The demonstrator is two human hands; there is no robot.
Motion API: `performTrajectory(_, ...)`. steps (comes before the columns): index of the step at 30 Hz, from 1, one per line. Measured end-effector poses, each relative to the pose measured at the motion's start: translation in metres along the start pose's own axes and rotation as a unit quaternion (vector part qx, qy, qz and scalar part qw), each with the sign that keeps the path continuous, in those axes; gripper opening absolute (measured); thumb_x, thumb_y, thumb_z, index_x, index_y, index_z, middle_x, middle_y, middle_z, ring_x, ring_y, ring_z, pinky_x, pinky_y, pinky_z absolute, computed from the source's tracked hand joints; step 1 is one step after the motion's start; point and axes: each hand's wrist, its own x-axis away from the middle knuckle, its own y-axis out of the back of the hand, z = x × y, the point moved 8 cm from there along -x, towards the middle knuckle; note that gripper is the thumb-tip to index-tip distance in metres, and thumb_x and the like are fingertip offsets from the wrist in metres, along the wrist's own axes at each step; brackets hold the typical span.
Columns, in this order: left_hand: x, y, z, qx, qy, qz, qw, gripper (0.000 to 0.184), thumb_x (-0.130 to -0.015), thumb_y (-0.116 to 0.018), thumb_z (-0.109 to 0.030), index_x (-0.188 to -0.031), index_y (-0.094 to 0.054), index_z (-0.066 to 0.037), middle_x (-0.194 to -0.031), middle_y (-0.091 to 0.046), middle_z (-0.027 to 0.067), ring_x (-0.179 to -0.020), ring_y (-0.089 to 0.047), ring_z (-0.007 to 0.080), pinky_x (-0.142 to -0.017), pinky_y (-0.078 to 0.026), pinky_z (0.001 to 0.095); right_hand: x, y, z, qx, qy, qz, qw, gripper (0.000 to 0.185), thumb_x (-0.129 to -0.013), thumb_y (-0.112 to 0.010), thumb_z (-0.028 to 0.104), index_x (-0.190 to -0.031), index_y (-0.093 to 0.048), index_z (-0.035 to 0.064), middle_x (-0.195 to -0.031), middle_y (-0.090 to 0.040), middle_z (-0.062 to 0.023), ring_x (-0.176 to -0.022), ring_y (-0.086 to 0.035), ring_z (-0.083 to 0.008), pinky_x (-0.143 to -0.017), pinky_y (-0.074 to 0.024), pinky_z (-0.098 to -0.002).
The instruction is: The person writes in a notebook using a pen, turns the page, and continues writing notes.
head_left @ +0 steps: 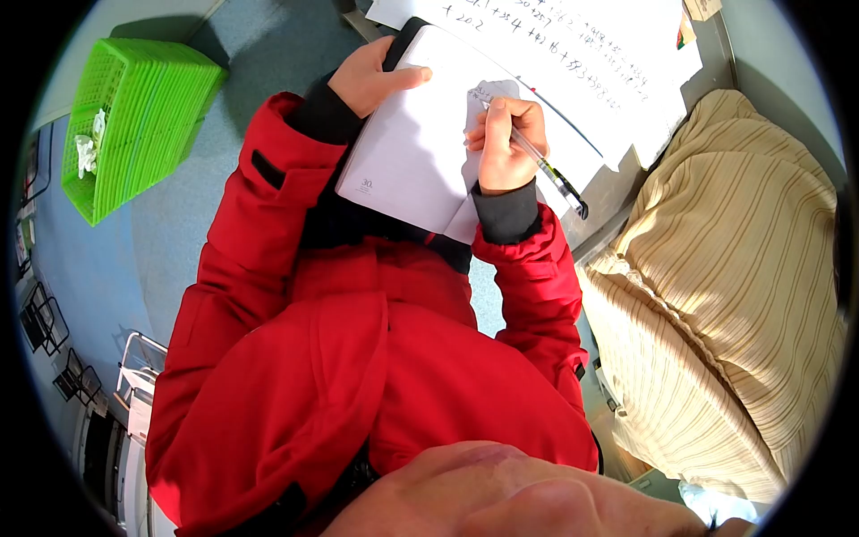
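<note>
An open notebook (394, 161) with white pages and a dark cover lies tilted in front of my body. My left hand (369, 79) grips its upper left edge, thumb on the page and the other fingers mostly hidden. My right hand (512, 143) is closed around a pen (559, 183) with a clear barrel and black end. The pen's tip rests near a few small handwritten marks (483, 91) at the upper part of the page. A shadow of the hand falls across the paper.
Beyond the notebook lie large sheets (573, 54) covered in handwritten numbers. Green plastic baskets (143, 125) are stacked at the left, with crumpled white scraps inside. A striped cloth (734, 268) drapes over something bulky at the right. A white metal rack (139, 385) stands lower left.
</note>
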Motion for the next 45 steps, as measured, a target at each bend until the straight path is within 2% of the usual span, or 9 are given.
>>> performTrajectory(18,0.0,-0.002,-0.001,0.023,0.009,0.013,1.0,0.051,-0.083,-0.07,-0.036,-0.114,-0.058,0.002,-0.095,-0.065,0.0105,-0.084,-0.061,0.0163,-0.074,-0.049,0.0299,0.0,0.0,0.005,0.029,0.004,0.012,0.999,0.014,-0.095,-0.056,0.011,-0.087,-0.052,0.0003,-0.058,-0.057,-0.0056,-0.046,-0.055,-0.01,-0.045,-0.0452,-0.0238)
performTrajectory(29,-0.002,-0.002,0.007,0.016,0.009,0.007,1.0,0.055,-0.083,-0.07,-0.039,-0.116,-0.058,0.002,-0.095,-0.066,0.0116,-0.084,-0.063,0.0185,-0.074,-0.051,0.0304,0.0,0.01,0.001,0.002,0.007,0.002,1.0,0.014,-0.094,-0.058,0.011,-0.086,-0.052,0.0,-0.058,-0.056,-0.005,-0.047,-0.054,-0.0091,-0.046,-0.0439,-0.0227)
performTrajectory(32,0.0,-0.003,0.002,0.025,0.009,0.025,0.999,0.044,-0.086,-0.069,-0.03,-0.114,-0.057,0.003,-0.097,-0.063,0.0059,-0.086,-0.059,0.0112,-0.075,-0.048,0.0255,-0.002,0.007,0.001,0.001,0.011,0.006,1.0,0.014,-0.094,-0.058,0.01,-0.087,-0.053,0.0001,-0.059,-0.056,-0.0048,-0.047,-0.054,-0.0087,-0.045,-0.0436,-0.0226)
performTrajectory(45,-0.001,-0.001,0.009,0.031,0.024,0.017,0.999,0.046,-0.086,-0.07,-0.029,-0.116,-0.056,0.003,-0.098,-0.063,0.0065,-0.086,-0.059,0.0117,-0.076,-0.048,0.0252,-0.001,0.005,0.003,0.009,0.021,0.013,1.0,0.012,-0.094,-0.06,0.009,-0.087,-0.053,0.001,-0.06,-0.057,-0.0041,-0.048,-0.054,-0.0081,-0.046,-0.0432,-0.0222)
